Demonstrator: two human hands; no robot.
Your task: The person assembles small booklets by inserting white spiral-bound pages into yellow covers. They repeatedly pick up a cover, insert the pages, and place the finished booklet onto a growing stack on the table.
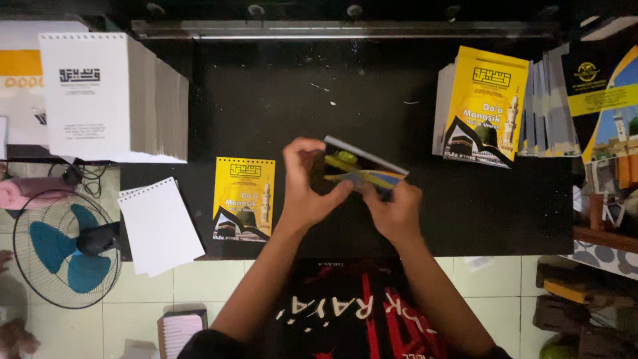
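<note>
Black and matte, the wide worktable [266,100] fills most of the view, its surface flecked with small pale scraps. At its far left stands a tall stack of white punched sheets [100,93], the top sheet carrying a small dark emblem, its grey edges fanned toward the right. At the far right leans a thick pile of yellow booklet covers [482,106] showing a black cube-shaped building and a minaret, with more dark and yellow covers [598,80] packed just beside it. Off the table's left edge, on the pale tiled floor, sits a round wire-caged fan with teal blades [66,249]. A loose sheaf of white punched paper [159,226] lies tilted at the table's near left corner, and just right of it a single yellow cover [244,199] lies flat.

Between both hands, raised above the table's middle, is a small booklet with a dark cover crossed by yellow, green and blue bands [362,169]; it is tilted, its pale grey edge uppermost (the cover art is too dim to make out further). The left hand [306,183] curls around its left end, thumb under and fingers arched over the corner. The right hand [395,209] pinches its lower right edge, fingers closed on the cover.
</note>
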